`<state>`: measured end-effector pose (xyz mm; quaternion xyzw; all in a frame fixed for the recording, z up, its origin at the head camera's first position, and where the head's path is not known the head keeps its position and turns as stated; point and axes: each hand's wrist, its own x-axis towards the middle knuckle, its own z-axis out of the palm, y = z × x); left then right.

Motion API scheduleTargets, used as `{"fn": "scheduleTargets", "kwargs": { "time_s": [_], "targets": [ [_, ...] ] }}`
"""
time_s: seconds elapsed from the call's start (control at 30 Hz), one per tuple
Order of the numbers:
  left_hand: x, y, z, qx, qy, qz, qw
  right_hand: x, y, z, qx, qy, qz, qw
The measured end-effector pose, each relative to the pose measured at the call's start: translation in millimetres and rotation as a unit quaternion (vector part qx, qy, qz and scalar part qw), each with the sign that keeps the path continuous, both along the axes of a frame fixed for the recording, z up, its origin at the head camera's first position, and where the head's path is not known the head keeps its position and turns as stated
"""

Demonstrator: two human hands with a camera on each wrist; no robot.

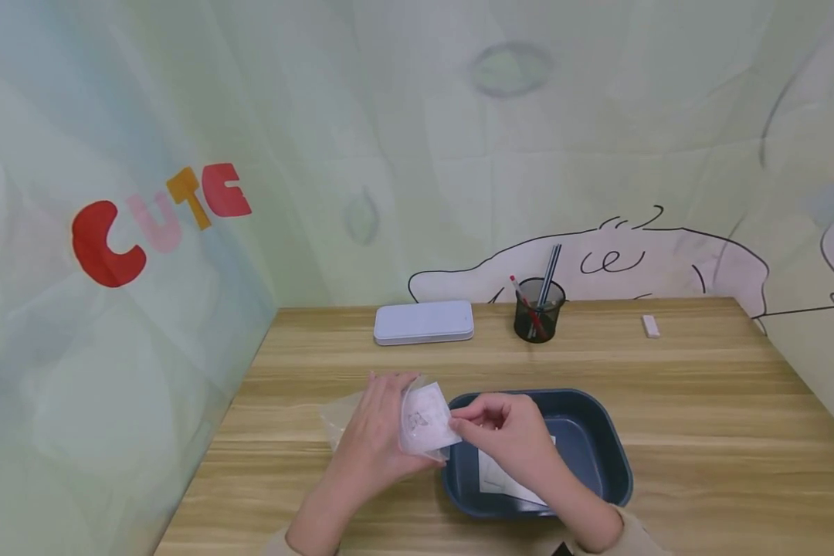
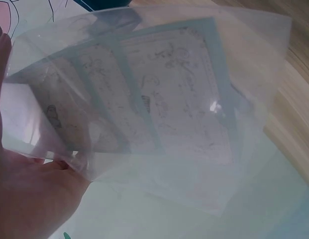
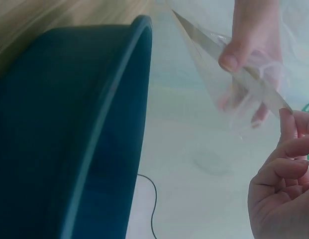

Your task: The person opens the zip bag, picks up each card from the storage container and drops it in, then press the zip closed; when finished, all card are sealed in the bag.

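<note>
My left hand (image 1: 378,432) grips a clear plastic bag (image 2: 263,64) by its mouth, thumb below and fingers above. Several printed paper cards (image 2: 179,94) with pale blue edges lie overlapped inside it. A white card (image 1: 427,417) with a small drawing sticks out of the bag's mouth. Thumb and index finger of my right hand (image 1: 510,436) pinch that card's edge. Beneath the right hand stands a dark blue tray (image 1: 615,455), with white paper cards (image 1: 493,475) lying in it, partly hidden by the hand and forearm.
At the back of the wooden table (image 1: 702,401) lies a white case (image 1: 424,323). Next to it stands a black mesh pen cup (image 1: 538,316) holding pens. A small white eraser-like block (image 1: 650,327) lies farther right. A printed curtain (image 1: 389,154) hangs behind and beside the table.
</note>
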<state>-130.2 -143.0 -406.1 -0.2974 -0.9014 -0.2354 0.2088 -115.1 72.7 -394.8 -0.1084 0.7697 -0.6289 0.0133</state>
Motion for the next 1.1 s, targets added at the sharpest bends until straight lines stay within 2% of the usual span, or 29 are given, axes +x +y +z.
{"fn": "scheduleTargets", "kwargs": {
  "time_s": [0.23,0.4,0.5,0.77,0.93,1.1],
  "targets": [
    [0.1,1.2,-0.7,-0.002,0.001,0.001,1.0000,-3.8,-16,-9.2,0.022,0.035,0.015,0.9990],
    [-0.2,2.4,-1.6,-0.007,0.015,-0.003,0.9999,-3.3,-23,-11.0,0.082,0.079,0.012,0.9934],
    [0.0,3.0,-2.2,-0.008,0.023,-0.009,0.9997,-3.0,-25,-10.2,0.128,0.099,0.005,0.9868],
    [0.3,4.1,-2.9,-0.011,0.026,-0.011,0.9995,-0.9,-24,-0.2,0.180,0.117,0.010,0.9766],
    [-0.6,3.8,-4.5,-0.012,0.020,-0.008,0.9997,3.3,0,13.8,0.209,0.138,-0.036,0.9675],
    [-2.1,0.7,-7.1,-0.007,0.009,0.005,0.9999,-0.9,37,24.1,0.268,0.145,-0.093,0.9478]
  ]
}}
